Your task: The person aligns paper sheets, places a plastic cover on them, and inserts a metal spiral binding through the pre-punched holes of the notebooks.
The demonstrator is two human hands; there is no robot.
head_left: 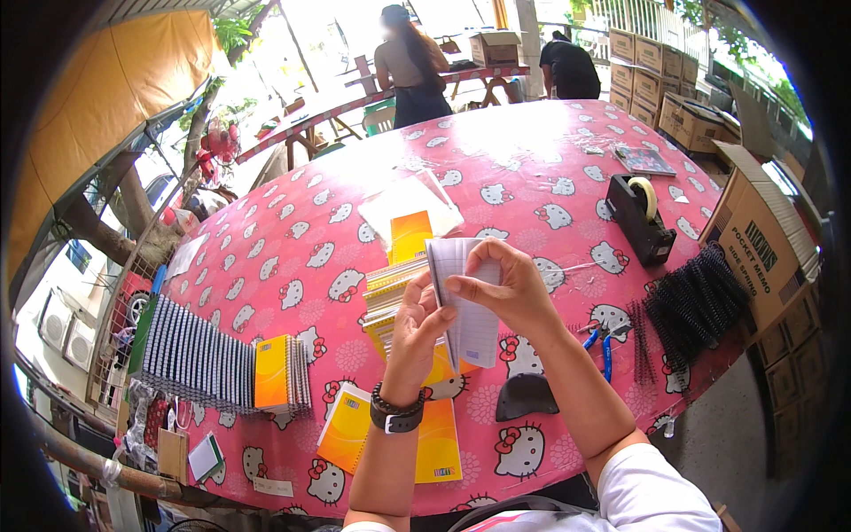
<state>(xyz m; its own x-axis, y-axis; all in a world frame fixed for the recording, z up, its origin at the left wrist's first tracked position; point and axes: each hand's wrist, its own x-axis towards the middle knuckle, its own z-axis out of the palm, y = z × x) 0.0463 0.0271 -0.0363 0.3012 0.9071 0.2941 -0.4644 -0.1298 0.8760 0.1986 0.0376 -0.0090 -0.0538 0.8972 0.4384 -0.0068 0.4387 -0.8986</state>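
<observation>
A small notepad [476, 330] with ruled white pages is held upright between my hands over the table. My left hand [415, 326] is closed around its left edge, with a dark band and a watch on that wrist. My right hand [496, 282] pinches the upper part of the ruled pages between thumb and fingers. Just behind my left hand rises a stack of yellow-covered notepads [383, 297], partly hidden by it. Below my hands lie a yellow spiral notebook [345, 431] and an orange-yellow cover [437, 452]. A curved black object [526, 397] rests beside my right forearm.
Rows of spiral notebooks [199, 359] stand at the left. On the right are blue-handled pliers [606, 352], black spiral coils [696, 301], a tape dispenser [640, 222] and a cardboard box [753, 235]. Two people [412, 66] are beyond the pink patterned table [310, 213].
</observation>
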